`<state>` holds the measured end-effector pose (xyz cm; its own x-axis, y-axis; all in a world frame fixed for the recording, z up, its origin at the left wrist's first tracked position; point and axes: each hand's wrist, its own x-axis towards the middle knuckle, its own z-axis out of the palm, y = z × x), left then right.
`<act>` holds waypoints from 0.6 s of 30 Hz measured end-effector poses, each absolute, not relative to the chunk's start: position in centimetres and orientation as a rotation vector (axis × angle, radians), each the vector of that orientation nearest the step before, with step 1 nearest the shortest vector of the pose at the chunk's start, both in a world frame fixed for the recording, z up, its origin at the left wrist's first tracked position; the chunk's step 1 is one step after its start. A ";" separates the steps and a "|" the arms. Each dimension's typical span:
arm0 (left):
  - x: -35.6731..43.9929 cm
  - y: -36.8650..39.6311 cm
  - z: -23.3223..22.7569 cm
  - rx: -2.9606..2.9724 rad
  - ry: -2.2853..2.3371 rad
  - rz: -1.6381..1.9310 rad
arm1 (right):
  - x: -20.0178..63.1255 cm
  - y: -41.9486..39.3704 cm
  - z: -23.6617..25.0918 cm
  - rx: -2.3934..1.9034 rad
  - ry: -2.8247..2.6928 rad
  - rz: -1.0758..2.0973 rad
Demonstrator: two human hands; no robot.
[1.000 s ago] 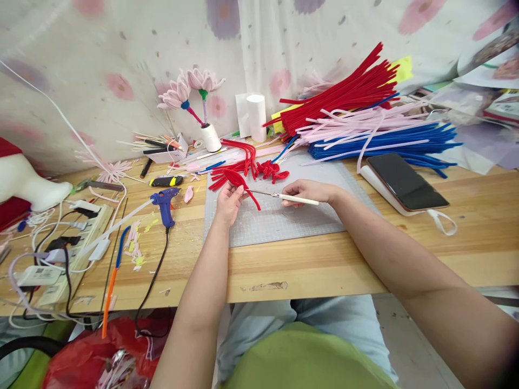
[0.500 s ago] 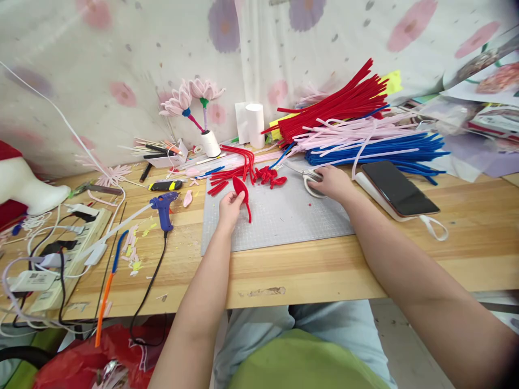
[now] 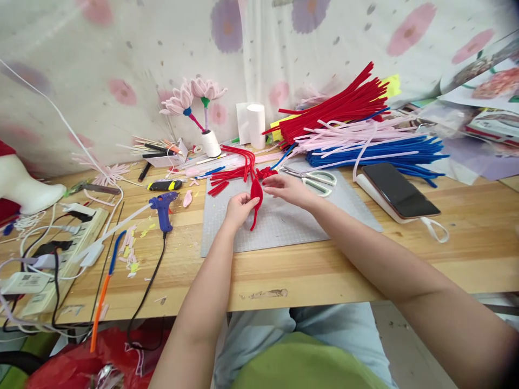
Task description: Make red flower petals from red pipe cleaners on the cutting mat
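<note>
My left hand (image 3: pixel 240 209) pinches a red pipe-cleaner petal (image 3: pixel 256 195), a pointed leaf shape with a thin tail hanging down, above the grey cutting mat (image 3: pixel 292 221). Just right of the petal is my right hand (image 3: pixel 288 190), its fingers apart and nothing seen in them. Scissors (image 3: pixel 318 179) with pale handles lie on the mat beyond my right wrist. Behind my hands are curled red pieces (image 3: pixel 265 173), partly covered by my right hand, and bent red pipe cleaners (image 3: pixel 233 172).
Red (image 3: pixel 332 108), pink and blue (image 3: pixel 377 151) pipe-cleaner bundles lie at the back right, near a phone (image 3: pixel 399 189). A glue gun (image 3: pixel 162 209), a cutter (image 3: pixel 164 185) and a power strip (image 3: pixel 68 265) are at left. Pink flowers stand in a white holder (image 3: pixel 211 144).
My right hand has let go of the scissors, leaving them on the mat, and moved left to beside the petal. My left hand has shifted slightly right; the petal now points upright.
</note>
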<state>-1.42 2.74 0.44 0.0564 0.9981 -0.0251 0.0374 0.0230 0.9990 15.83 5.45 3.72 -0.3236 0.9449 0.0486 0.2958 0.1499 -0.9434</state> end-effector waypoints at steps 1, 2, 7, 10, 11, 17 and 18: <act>-1.4 2.6 0.5 1.249 1.187 1.118 | 14.7 5.5 3.7 -1.140 -1.674 1.329; -1.4 2.5 0.6 1.236 1.175 1.107 | 13.8 5.7 3.6 -1.099 -1.631 1.435; -1.6 2.6 0.1 1.103 1.222 1.162 | 12.1 5.9 2.4 -1.073 -1.447 1.502; -1.7 2.9 -0.7 1.131 1.262 1.145 | 12.3 5.6 1.8 -1.061 -1.375 1.503; -1.6 3.0 -0.9 1.143 1.266 1.124 | 12.4 5.5 1.6 -1.064 -1.370 1.491; -0.7 2.8 -0.3 1.029 1.330 1.093 | 12.4 5.6 0.7 -1.117 -1.526 1.107; -0.5 2.7 0.0 0.970 1.332 1.090 | 12.2 5.6 0.6 -1.119 -1.553 1.042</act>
<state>-0.54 2.71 -0.01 -0.0581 0.9685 -0.2421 -0.0452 0.2397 0.9698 12.24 5.60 0.61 -0.1576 0.9672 0.1992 0.1827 0.2268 -0.9567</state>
